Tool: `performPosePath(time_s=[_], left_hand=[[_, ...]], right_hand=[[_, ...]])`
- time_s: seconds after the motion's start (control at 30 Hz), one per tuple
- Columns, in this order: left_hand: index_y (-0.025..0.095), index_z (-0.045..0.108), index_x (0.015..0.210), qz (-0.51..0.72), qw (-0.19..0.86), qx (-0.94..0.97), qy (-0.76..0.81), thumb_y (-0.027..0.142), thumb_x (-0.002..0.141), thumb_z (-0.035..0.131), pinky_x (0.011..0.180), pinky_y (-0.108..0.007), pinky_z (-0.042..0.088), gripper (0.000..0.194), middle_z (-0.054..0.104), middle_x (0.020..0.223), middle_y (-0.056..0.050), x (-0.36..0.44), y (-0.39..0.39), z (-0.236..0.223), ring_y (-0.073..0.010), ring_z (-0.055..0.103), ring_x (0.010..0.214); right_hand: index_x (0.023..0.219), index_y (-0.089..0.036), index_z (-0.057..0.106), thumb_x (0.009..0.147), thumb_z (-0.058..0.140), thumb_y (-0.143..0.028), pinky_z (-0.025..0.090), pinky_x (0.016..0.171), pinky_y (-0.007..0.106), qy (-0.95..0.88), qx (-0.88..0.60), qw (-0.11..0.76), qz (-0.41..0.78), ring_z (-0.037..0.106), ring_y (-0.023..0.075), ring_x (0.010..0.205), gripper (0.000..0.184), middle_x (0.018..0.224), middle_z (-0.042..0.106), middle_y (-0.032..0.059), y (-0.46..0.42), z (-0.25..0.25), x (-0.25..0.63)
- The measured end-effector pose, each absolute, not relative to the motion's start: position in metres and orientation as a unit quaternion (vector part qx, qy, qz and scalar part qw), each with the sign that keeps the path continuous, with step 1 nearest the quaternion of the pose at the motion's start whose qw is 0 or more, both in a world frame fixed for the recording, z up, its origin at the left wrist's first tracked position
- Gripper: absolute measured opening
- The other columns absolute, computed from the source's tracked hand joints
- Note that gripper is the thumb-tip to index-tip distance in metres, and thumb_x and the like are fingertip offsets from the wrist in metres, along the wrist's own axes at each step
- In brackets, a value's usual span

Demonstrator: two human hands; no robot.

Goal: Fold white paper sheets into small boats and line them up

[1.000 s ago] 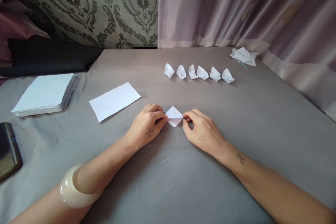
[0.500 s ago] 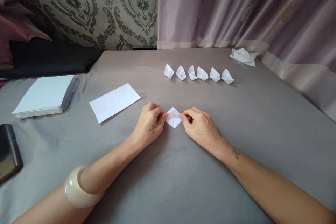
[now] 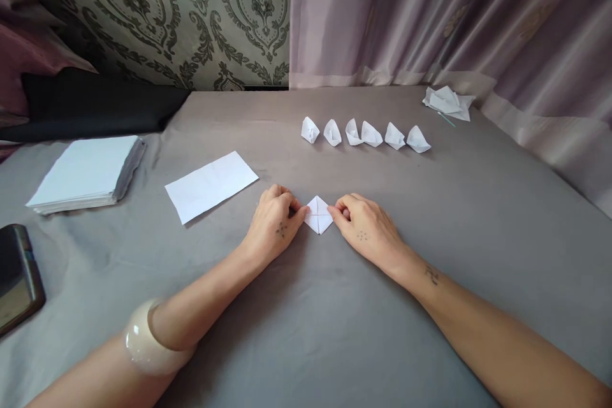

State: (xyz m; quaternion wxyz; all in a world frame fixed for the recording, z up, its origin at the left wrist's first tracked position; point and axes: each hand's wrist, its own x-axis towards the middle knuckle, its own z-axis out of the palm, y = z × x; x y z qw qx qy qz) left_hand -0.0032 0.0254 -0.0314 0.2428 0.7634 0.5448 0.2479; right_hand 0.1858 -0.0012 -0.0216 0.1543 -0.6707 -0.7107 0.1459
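Note:
A small white folded paper (image 3: pixel 319 214), diamond-shaped, lies on the grey cloth (image 3: pixel 306 306) in the middle. My left hand (image 3: pixel 276 224) pinches its left corner with fingers curled. My right hand (image 3: pixel 364 227) pinches its right corner the same way. Both hands rest on the cloth and press the paper down. A cream bangle (image 3: pixel 150 341) sits on my left forearm.
A row of several folded white paper boats (image 3: pixel 366 133) stands farther back. A flat white sheet (image 3: pixel 211 185) lies to the left, a stack of paper (image 3: pixel 86 172) beyond it, a dark phone (image 3: pixel 16 277) at the left edge. Crumpled paper (image 3: pixel 448 102) sits by the curtain.
Both hands have drawn closer together, and the folded paper between them has narrowed from a wide shape to a neater diamond.

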Motion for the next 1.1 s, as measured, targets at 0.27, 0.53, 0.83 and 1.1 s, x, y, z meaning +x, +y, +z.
performPosePath(time_s=[0.27,0.53,0.83,1.1], left_hand=[[0.02,0.06,0.094,0.202,0.198,0.862,0.421,0.018,0.094,0.038,0.079,-0.035,0.046,0.023,0.06,0.098,-0.007,-0.015,0.03,-0.031,-0.02,0.05,0.087],[0.02,0.063,0.107,0.173,0.137,0.92,0.324,0.028,0.095,0.044,0.084,-0.034,0.048,0.024,0.061,0.108,-0.008,-0.029,0.03,-0.028,-0.0207,0.054,0.096],[0.015,0.062,0.103,0.177,0.042,0.931,0.317,0.027,0.1,0.029,0.084,-0.035,0.046,0.035,0.063,0.1,-0.012,-0.021,0.037,-0.033,-0.0207,0.055,0.092],[0.015,0.065,0.086,0.309,0.373,0.77,0.415,0.046,0.09,0.049,0.062,-0.026,0.043,0.035,0.061,0.077,-0.004,-0.011,0.025,-0.007,-0.0135,0.053,0.068]], right_hand=[[0.102,-0.025,0.061,0.094,0.044,-0.023,0.034,0.056,0.025,-0.759,-0.611,0.175,0.143,0.057,0.0135,0.079,0.019,0.102,0.061,0.0016,-0.006,-0.02,0.19],[0.116,-0.024,0.062,0.078,0.043,-0.006,0.044,0.07,0.027,-0.831,-0.515,0.167,0.126,0.054,0.0185,0.098,0.046,0.116,0.057,0.0058,-0.012,-0.02,0.197],[0.11,-0.024,0.064,0.089,0.048,-0.022,0.043,0.069,0.027,-0.809,-0.532,0.216,0.126,0.057,0.0172,0.097,0.027,0.114,0.061,0.0042,-0.006,-0.025,0.191],[0.089,-0.02,0.068,0.091,0.048,-0.037,0.043,0.066,0.026,-0.699,-0.555,0.324,0.312,0.058,0.0138,0.071,0.026,0.081,0.067,0.0007,-0.007,-0.003,0.193]])
